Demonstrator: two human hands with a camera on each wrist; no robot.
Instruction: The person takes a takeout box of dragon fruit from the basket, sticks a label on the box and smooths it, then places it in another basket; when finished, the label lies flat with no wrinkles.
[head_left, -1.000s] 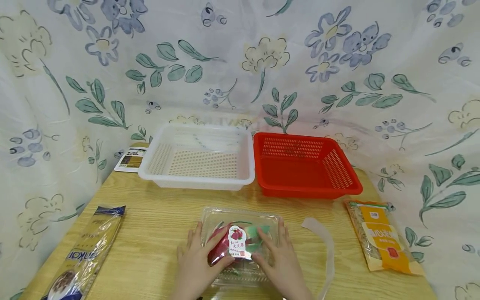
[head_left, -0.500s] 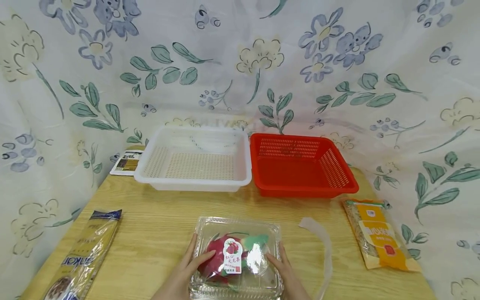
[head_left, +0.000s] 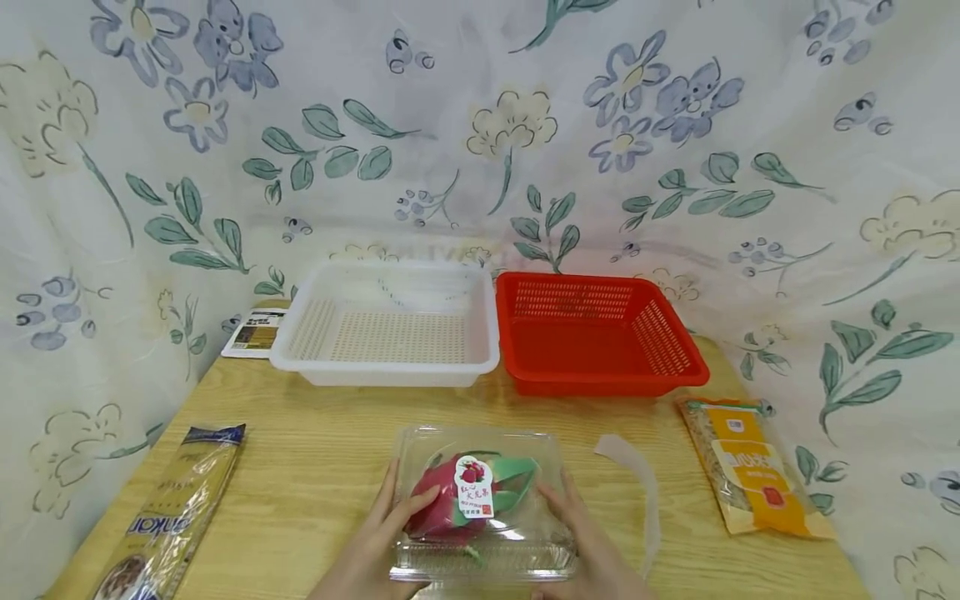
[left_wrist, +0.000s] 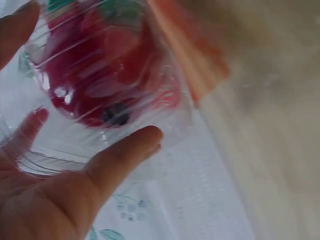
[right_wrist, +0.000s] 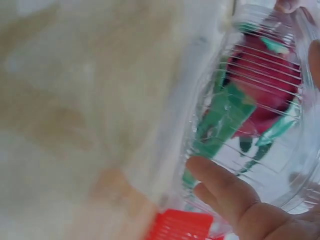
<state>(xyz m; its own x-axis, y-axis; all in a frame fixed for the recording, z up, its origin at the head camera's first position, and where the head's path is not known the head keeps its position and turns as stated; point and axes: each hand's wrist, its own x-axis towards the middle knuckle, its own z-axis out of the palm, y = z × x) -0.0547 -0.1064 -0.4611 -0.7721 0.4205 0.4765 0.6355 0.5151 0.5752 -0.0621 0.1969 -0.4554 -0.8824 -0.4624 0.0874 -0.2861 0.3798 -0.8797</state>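
A clear plastic clamshell box (head_left: pixel 517 557) with a white fruit label (head_left: pixel 474 487) on its lid is at the near middle of the head view. Inside lies a pink-red dragon fruit (head_left: pixel 433 521) with green, leaf-like parts. My left hand (head_left: pixel 375 533) grips the box's left side, its thumb up over the lid. On the opposite side my right hand (head_left: pixel 588 542) holds it, thumb against the lid. Both wrist views show fingers (left_wrist: pixel 120 160) spread along the ribbed plastic wall. The box is tilted, lid facing the head camera.
White basket (head_left: pixel 384 375) and red basket (head_left: pixel 600 385) stand side by side at the back of the wooden table (head_left: pixel 300 442). A gold packet (head_left: pixel 176 508) lies left, an orange-and-clear bag (head_left: pixel 753 467) right. A pale strip (head_left: pixel 641 479) curves beside my right hand.
My hands have slid from the lid's top to the box's two sides. The box has come up and tilted between them.
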